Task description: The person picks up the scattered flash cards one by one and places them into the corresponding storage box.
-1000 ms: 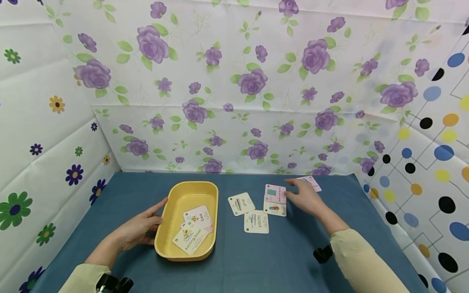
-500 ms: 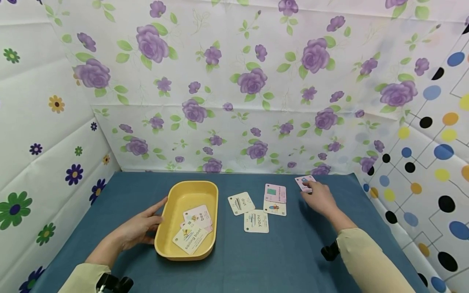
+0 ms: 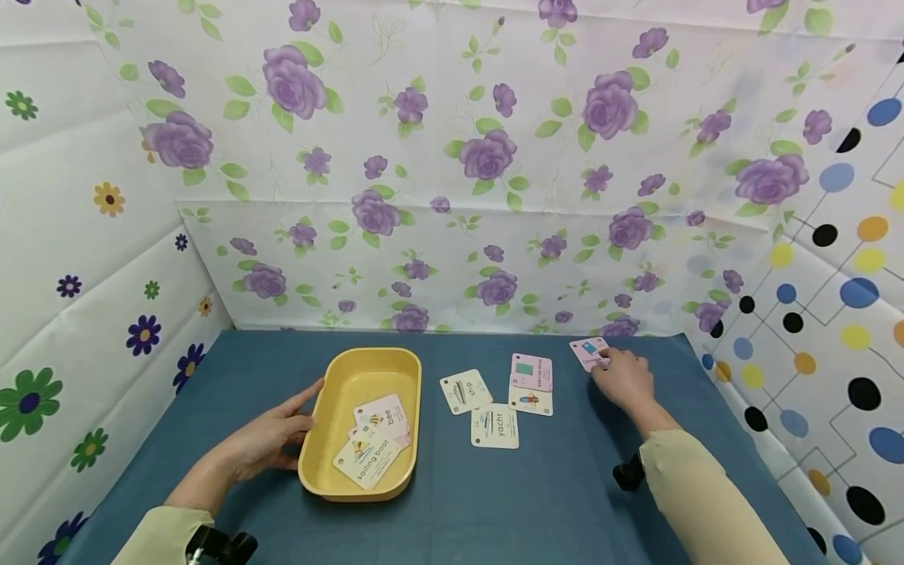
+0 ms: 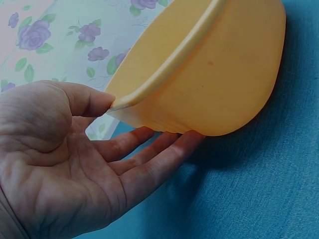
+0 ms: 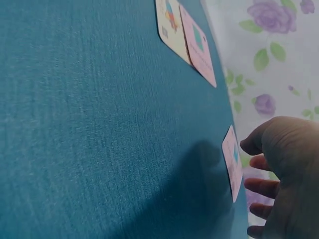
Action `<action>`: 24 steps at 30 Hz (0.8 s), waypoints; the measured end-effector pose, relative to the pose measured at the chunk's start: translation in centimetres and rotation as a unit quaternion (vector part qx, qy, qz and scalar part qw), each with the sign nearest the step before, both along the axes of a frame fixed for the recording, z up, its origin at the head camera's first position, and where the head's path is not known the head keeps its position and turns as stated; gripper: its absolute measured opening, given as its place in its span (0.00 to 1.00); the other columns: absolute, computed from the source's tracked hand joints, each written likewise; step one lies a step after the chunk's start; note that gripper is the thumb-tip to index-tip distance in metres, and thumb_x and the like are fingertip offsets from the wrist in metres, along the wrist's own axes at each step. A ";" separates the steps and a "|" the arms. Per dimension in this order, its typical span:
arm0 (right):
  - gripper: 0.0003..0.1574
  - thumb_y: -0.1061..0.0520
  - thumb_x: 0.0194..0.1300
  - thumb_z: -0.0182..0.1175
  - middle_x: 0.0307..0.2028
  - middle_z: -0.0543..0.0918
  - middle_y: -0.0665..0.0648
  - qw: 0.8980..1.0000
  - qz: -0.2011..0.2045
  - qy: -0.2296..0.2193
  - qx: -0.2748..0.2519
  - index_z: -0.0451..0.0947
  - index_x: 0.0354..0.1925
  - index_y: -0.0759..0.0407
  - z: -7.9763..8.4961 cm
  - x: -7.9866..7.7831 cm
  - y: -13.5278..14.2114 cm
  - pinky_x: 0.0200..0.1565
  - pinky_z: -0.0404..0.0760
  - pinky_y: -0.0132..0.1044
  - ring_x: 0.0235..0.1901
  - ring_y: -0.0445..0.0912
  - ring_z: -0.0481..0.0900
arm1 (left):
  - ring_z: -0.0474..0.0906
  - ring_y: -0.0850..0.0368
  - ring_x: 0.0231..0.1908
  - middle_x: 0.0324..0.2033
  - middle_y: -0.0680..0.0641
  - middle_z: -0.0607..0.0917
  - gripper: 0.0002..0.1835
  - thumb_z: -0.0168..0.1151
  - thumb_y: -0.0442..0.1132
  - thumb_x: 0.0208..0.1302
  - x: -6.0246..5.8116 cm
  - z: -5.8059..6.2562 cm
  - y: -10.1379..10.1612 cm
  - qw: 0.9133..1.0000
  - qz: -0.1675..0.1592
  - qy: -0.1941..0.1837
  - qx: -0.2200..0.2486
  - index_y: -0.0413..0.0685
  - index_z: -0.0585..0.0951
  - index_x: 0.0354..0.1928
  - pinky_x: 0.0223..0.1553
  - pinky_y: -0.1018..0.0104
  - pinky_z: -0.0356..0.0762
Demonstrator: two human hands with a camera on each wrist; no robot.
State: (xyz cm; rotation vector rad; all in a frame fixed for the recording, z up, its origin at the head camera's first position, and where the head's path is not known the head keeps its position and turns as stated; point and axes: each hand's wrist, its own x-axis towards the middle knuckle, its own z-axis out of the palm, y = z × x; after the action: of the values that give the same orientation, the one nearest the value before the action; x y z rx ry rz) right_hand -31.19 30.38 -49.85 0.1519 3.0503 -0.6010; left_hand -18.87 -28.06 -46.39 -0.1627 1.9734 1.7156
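Note:
My left hand [image 3: 264, 443] is at the left side of a yellow plastic tray [image 3: 318, 463]. In the left wrist view its thumb meets the rim and several fingertips rest against the lower wall. Inside the tray lie picture cards, among them a bee card [image 3: 382, 416] and a sailing boat card [image 3: 366, 459]. At the table's far right, my right hand [image 3: 627, 382] hovers by a pink card [image 3: 588, 351], partly covering it in the head view. The right wrist view shows the thumb and fingers apart, beside the flat card [image 5: 232, 164], with nothing between them.
Between the tray and my right hand lie a ship card [image 3: 464, 391], a yacht card [image 3: 494, 428], and a pink exercise book card [image 3: 531, 372] overlapping a rocket card [image 3: 531, 402]. A blue cloth [image 3: 452, 510] covers the table. Patterned sheets [image 3: 452, 259] enclose its back and sides.
My right hand has moved right and away from the exercise book card to the pink card at the far right, which now lies slightly further left. The left hand and tray have not moved.

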 end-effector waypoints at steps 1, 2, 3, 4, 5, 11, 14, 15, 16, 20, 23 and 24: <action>0.34 0.49 0.75 0.48 0.66 0.66 0.77 1.000 -0.006 -0.003 0.001 0.68 0.71 0.68 0.0 -0.1 0.0 0.60 0.58 0.74 0.64 0.79 0.57 | 0.80 0.42 0.54 0.71 0.31 0.63 0.39 0.49 0.40 0.81 0.0 0.0 0.0 1.000 -0.001 0.000 0.000 0.71 0.43 0.83 0.42 0.44 0.82; 0.34 0.49 0.75 0.48 0.66 0.66 0.78 1.000 -0.013 -0.006 0.002 0.67 0.71 0.68 -0.1 -0.2 0.0 0.60 0.58 0.73 0.64 0.79 0.57 | 0.80 0.41 0.54 0.71 0.31 0.63 0.39 0.49 0.40 0.81 0.0 0.0 0.0 1.000 -0.001 0.000 0.001 0.71 0.43 0.83 0.42 0.44 0.82; 0.34 0.49 0.75 0.48 0.66 0.66 0.78 1.000 -0.019 -0.009 0.002 0.67 0.70 0.68 -0.2 -0.3 0.1 0.60 0.58 0.73 0.64 0.79 0.57 | 0.80 0.41 0.54 0.71 0.31 0.63 0.39 0.49 0.41 0.81 0.0 0.1 0.0 1.000 -0.002 0.000 0.001 0.71 0.43 0.83 0.42 0.44 0.82; 0.35 0.49 0.75 0.48 0.66 0.66 0.78 1.000 -0.025 -0.013 0.002 0.67 0.70 0.68 -0.2 -0.3 0.0 0.60 0.58 0.73 0.64 0.78 0.57 | 0.80 0.41 0.54 0.72 0.31 0.63 0.39 0.49 0.41 0.81 0.0 0.1 0.0 1.000 -0.003 0.000 0.001 0.71 0.43 0.83 0.42 0.44 0.82; 0.35 0.49 0.75 0.48 0.66 0.65 0.78 0.999 -0.030 -0.017 0.001 0.67 0.71 0.69 -0.3 -0.5 0.0 0.60 0.58 0.73 0.64 0.78 0.56 | 0.81 0.41 0.54 0.72 0.31 0.63 0.39 0.49 0.41 0.81 0.0 0.1 0.0 1.000 -0.003 0.000 0.001 0.72 0.43 0.83 0.42 0.44 0.82; 0.40 0.47 0.75 0.48 0.67 0.60 0.81 0.998 -0.057 -0.025 0.000 0.61 0.73 0.72 -0.7 -1.2 -0.2 0.61 0.56 0.73 0.67 0.78 0.51 | 0.80 0.42 0.54 0.72 0.31 0.62 0.40 0.50 0.41 0.80 0.0 0.1 0.0 1.000 0.000 -0.001 0.000 0.71 0.43 0.83 0.42 0.43 0.82; 0.42 0.45 0.74 0.50 0.66 0.59 0.83 0.997 -0.068 -0.023 0.003 0.60 0.72 0.74 -1.0 -1.4 -0.3 0.61 0.54 0.73 0.67 0.79 0.49 | 0.80 0.41 0.55 0.74 0.31 0.59 0.40 0.51 0.41 0.80 0.0 0.1 -0.1 1.000 -0.001 -0.002 0.002 0.71 0.43 0.83 0.43 0.43 0.82; 0.43 0.44 0.74 0.51 0.65 0.59 0.83 0.997 -0.071 -0.022 0.004 0.60 0.71 0.75 -1.1 -1.5 -0.3 0.61 0.54 0.73 0.67 0.79 0.50 | 0.80 0.41 0.56 0.74 0.31 0.59 0.40 0.51 0.41 0.80 0.0 0.1 -0.1 1.000 -0.001 -0.003 0.002 0.71 0.43 0.83 0.43 0.43 0.82; 0.44 0.43 0.74 0.52 0.65 0.60 0.83 0.997 -0.074 -0.022 0.005 0.60 0.71 0.75 -1.2 -1.6 -0.3 0.61 0.54 0.74 0.67 0.79 0.50 | 0.80 0.41 0.56 0.74 0.31 0.58 0.40 0.50 0.41 0.80 0.0 0.1 -0.1 1.000 -0.001 -0.003 0.003 0.72 0.43 0.83 0.43 0.43 0.82; 0.50 0.37 0.73 0.54 0.65 0.59 0.85 0.996 -0.082 -0.020 0.007 0.59 0.72 0.76 -1.4 -1.9 -0.5 0.60 0.55 0.73 0.65 0.79 0.51 | 0.79 0.41 0.56 0.75 0.30 0.56 0.40 0.50 0.41 0.80 0.0 0.0 0.0 1.000 0.001 -0.004 0.001 0.72 0.43 0.83 0.43 0.42 0.82; 0.53 0.35 0.72 0.55 0.65 0.58 0.85 0.996 -0.086 -0.021 0.007 0.58 0.72 0.78 -1.5 -2.0 -0.6 0.60 0.55 0.73 0.65 0.79 0.51 | 0.80 0.41 0.56 0.75 0.31 0.56 0.39 0.50 0.41 0.81 0.0 0.0 0.0 1.000 0.003 -0.004 0.000 0.72 0.43 0.83 0.43 0.43 0.82; 0.53 0.35 0.72 0.55 0.65 0.58 0.86 0.996 -0.087 -0.022 0.007 0.58 0.72 0.78 -1.6 -2.1 -0.6 0.60 0.54 0.73 0.65 0.79 0.51 | 0.80 0.41 0.56 0.75 0.31 0.56 0.39 0.50 0.41 0.81 0.0 0.0 0.0 1.000 0.003 -0.005 0.000 0.72 0.43 0.83 0.43 0.43 0.82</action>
State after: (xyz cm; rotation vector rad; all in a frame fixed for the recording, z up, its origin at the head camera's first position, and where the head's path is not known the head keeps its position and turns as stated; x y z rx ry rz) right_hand -33.28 29.77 -51.40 0.4301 3.0191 -0.5746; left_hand -18.92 -28.09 -46.39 -0.1774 1.9686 1.7161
